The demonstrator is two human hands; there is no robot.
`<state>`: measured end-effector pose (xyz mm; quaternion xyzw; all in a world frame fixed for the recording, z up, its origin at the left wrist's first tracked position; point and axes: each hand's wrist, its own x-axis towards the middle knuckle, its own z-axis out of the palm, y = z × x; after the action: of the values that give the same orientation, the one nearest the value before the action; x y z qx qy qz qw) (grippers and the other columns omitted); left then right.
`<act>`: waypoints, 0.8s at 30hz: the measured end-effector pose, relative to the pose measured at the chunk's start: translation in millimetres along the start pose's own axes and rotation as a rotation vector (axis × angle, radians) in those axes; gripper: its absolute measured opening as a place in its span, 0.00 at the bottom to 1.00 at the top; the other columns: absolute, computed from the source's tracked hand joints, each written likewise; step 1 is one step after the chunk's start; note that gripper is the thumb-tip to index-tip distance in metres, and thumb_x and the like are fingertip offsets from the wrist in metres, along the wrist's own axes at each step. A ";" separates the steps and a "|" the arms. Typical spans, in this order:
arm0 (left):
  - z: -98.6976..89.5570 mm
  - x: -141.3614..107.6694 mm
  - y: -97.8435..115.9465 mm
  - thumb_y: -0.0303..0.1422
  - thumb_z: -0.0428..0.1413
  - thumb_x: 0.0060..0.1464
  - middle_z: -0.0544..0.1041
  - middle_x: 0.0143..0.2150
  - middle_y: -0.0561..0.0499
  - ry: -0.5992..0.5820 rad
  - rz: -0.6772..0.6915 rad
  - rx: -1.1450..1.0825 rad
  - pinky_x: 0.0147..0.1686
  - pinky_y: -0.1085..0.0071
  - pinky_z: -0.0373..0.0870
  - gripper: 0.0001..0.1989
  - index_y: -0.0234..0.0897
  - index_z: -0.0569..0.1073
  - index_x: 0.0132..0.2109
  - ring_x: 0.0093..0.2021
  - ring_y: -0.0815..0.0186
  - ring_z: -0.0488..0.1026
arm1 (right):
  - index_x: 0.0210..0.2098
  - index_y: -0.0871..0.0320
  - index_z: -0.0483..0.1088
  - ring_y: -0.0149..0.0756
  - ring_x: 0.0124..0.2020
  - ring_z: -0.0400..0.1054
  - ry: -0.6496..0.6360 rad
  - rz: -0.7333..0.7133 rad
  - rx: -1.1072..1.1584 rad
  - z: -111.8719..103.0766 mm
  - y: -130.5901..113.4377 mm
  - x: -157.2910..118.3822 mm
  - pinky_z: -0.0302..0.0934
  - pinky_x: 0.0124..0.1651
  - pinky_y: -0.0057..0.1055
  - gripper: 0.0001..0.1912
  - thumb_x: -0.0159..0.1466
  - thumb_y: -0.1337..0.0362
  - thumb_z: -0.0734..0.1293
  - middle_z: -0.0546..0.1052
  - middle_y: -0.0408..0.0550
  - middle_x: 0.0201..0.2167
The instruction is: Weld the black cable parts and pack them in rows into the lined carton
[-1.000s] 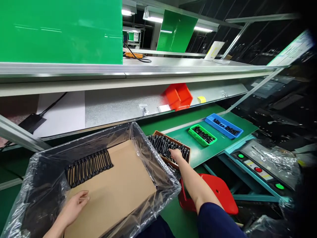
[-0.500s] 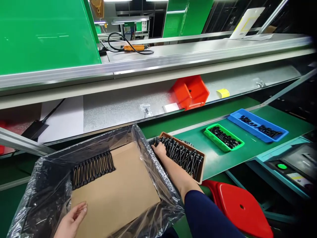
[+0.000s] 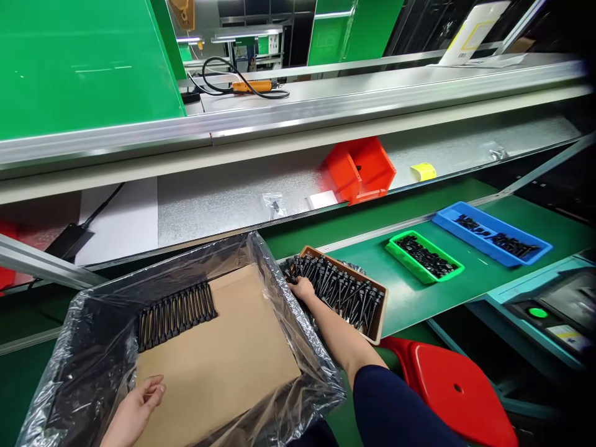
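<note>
My right hand (image 3: 303, 289) is at the near-left end of a brown bin (image 3: 382, 310) packed with thin black rod-like parts (image 3: 342, 279) with thicker heads. Its fingers are closed on black rod-like parts, how many I cannot tell. My left hand (image 3: 138, 405), loosely curled with a small gap between thumb and fingers, holds nothing above a cardboard sheet (image 3: 223, 360). That sheet lies inside a box lined with clear plastic (image 3: 321, 372). Along the sheet's far-left side, similar black parts (image 3: 177, 313) form a neat side-by-side row.
A green tray (image 3: 459, 270) and a blue tray (image 3: 542, 254) of small black parts stand on the green bench at right. A red stool (image 3: 465, 397) is below. On the shelf sits a red bin (image 3: 379, 167); an orange electric screwdriver (image 3: 251, 87) lies higher up.
My right hand has shifted slightly at the bin's end, and black parts now show at its fingertips. My left hand has barely moved; the view has tilted a little.
</note>
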<state>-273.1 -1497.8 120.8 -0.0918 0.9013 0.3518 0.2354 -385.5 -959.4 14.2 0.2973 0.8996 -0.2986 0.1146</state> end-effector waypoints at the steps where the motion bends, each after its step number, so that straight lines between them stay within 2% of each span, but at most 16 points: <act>1: -0.6 0.5 -1.3 0.56 0.54 0.43 0.80 0.37 0.44 -0.004 0.000 0.010 0.44 0.64 0.73 0.33 0.33 0.74 0.46 0.41 0.54 0.77 | 0.36 0.61 0.74 0.45 0.43 0.71 -0.012 -0.015 0.021 1.7 2.0 2.5 0.61 0.42 0.30 0.20 0.54 0.50 0.71 0.76 0.57 0.41; 6: -1.1 3.2 -10.6 0.54 0.53 0.44 0.80 0.37 0.44 0.002 0.011 0.024 0.43 0.66 0.73 0.30 0.34 0.73 0.46 0.41 0.55 0.78 | 0.37 0.60 0.73 0.40 0.40 0.72 -0.037 -0.087 0.083 7.8 6.1 0.1 0.58 0.39 0.26 0.12 0.56 0.60 0.71 0.78 0.50 0.35; 11: 2.9 5.3 -16.4 0.55 0.53 0.45 0.79 0.35 0.45 -0.006 0.035 0.014 0.41 0.66 0.74 0.31 0.34 0.73 0.46 0.38 0.56 0.78 | 0.44 0.59 0.70 0.41 0.44 0.70 0.146 -0.016 0.156 -2.7 1.5 -3.7 0.59 0.43 0.28 0.15 0.63 0.56 0.63 0.76 0.51 0.39; 15: 4.4 4.6 -12.8 0.57 0.54 0.43 0.78 0.32 0.46 -0.001 0.046 0.003 0.39 0.65 0.74 0.31 0.35 0.75 0.43 0.36 0.56 0.77 | 0.49 0.65 0.67 0.49 0.50 0.66 0.314 0.160 0.176 -15.0 -7.5 4.2 0.57 0.52 0.35 0.23 0.65 0.52 0.59 0.71 0.63 0.47; 18: 4.3 3.6 -9.9 0.58 0.54 0.42 0.78 0.31 0.46 -0.009 0.048 -0.015 0.39 0.65 0.75 0.32 0.35 0.75 0.42 0.34 0.56 0.77 | 0.56 0.72 0.60 0.57 0.56 0.58 0.406 0.281 0.163 -14.1 -15.8 5.8 0.53 0.57 0.42 0.33 0.63 0.50 0.61 0.63 0.72 0.54; 21: 4.0 3.1 -9.8 0.59 0.54 0.41 0.77 0.30 0.47 -0.007 0.038 -0.014 0.38 0.64 0.75 0.32 0.36 0.75 0.42 0.34 0.56 0.77 | 0.62 0.71 0.50 0.61 0.57 0.54 0.410 0.326 0.147 -4.4 -21.6 1.9 0.58 0.52 0.47 0.44 0.58 0.47 0.65 0.57 0.74 0.58; 24: 4.0 2.2 -10.1 0.60 0.54 0.40 0.76 0.29 0.48 -0.002 0.021 -0.001 0.38 0.64 0.75 0.33 0.36 0.75 0.41 0.33 0.56 0.77 | 0.65 0.70 0.45 0.60 0.56 0.55 0.376 0.345 0.106 5.5 -23.1 -0.3 0.62 0.49 0.46 0.52 0.53 0.49 0.71 0.58 0.73 0.58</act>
<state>-270.2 -1502.6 111.2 -0.0820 0.9019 0.3547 0.2323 -399.1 -977.7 20.8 0.5022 0.8243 -0.2608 -0.0211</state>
